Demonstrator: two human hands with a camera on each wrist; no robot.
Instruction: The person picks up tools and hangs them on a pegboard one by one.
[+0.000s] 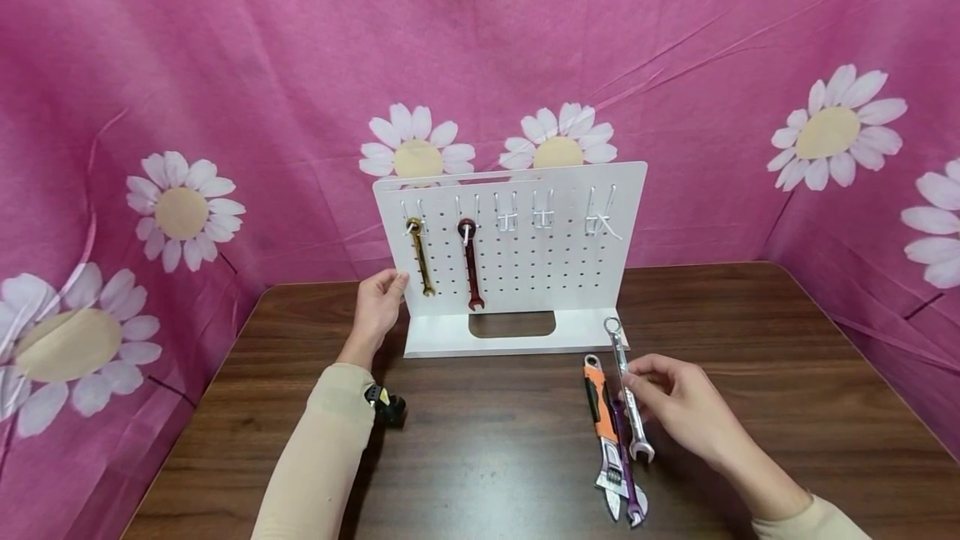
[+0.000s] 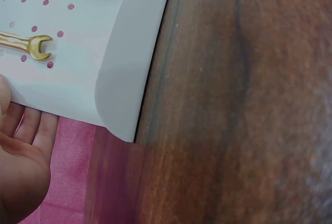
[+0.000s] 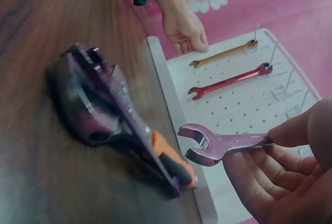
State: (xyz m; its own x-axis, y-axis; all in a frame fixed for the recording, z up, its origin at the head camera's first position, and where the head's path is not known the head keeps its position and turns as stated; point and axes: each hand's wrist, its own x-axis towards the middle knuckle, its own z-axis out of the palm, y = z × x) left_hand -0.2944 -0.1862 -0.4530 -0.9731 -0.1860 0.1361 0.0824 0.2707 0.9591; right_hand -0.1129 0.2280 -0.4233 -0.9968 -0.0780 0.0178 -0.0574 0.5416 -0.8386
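A white pegboard stand (image 1: 525,273) stands upright on the table. My left hand (image 1: 377,307) grips its left edge, thumb on the front and fingers behind, as the left wrist view also shows. A gold combination wrench (image 1: 422,261) and a red combination wrench (image 1: 472,269) hang from its left hooks. My right hand (image 1: 678,398) pinches a silver combination wrench (image 1: 627,373) between thumb and fingers, open end towards me. Below it on the table, an orange-handled adjustable wrench (image 1: 600,407) lies against a purple wrench (image 1: 632,482).
Bare white hooks (image 1: 543,215) stick out of the middle and right of the pegboard. The brown wooden table (image 1: 480,448) runs around the stand. A pink curtain with daisies (image 1: 480,40) hangs behind and at both sides.
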